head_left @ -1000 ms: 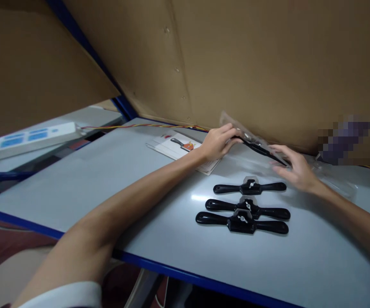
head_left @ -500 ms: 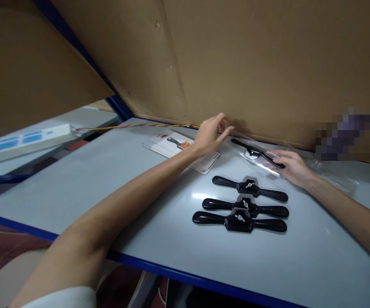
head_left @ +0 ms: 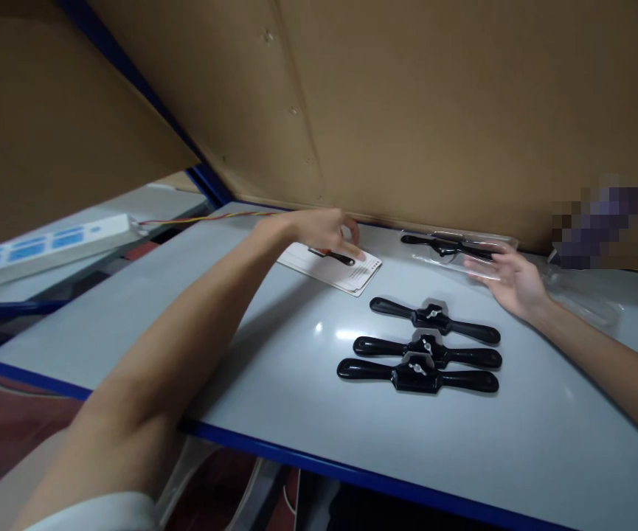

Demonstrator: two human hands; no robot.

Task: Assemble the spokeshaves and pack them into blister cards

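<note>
My left hand (head_left: 327, 230) reaches over a small stack of printed cards (head_left: 346, 279) with curled fingers. A fingertip rests on the top card, beside its picture of a black tool; the hand covers part of the stack. My right hand (head_left: 518, 286) grips the near right side of a clear plastic package (head_left: 498, 242) between thumb and fingers. Inside that package lies a black spokeshave (head_left: 441, 245). Closer to me, three more black spokeshaves lie in a row on the table: a far one (head_left: 401, 310), a middle one (head_left: 382, 345) and a near one (head_left: 368, 369).
More clear plastic (head_left: 592, 306) lies right of my right hand. A brown board wall (head_left: 434, 118) rises behind the grey table (head_left: 274, 391). A white power strip (head_left: 64, 240) sits on a side surface at left, its red-yellow cable (head_left: 202, 217) running along the table's back.
My left hand has moved left and down onto the cards. The plastic package with the spokeshave has tilted in my right hand, its far side now raised toward the wall.
</note>
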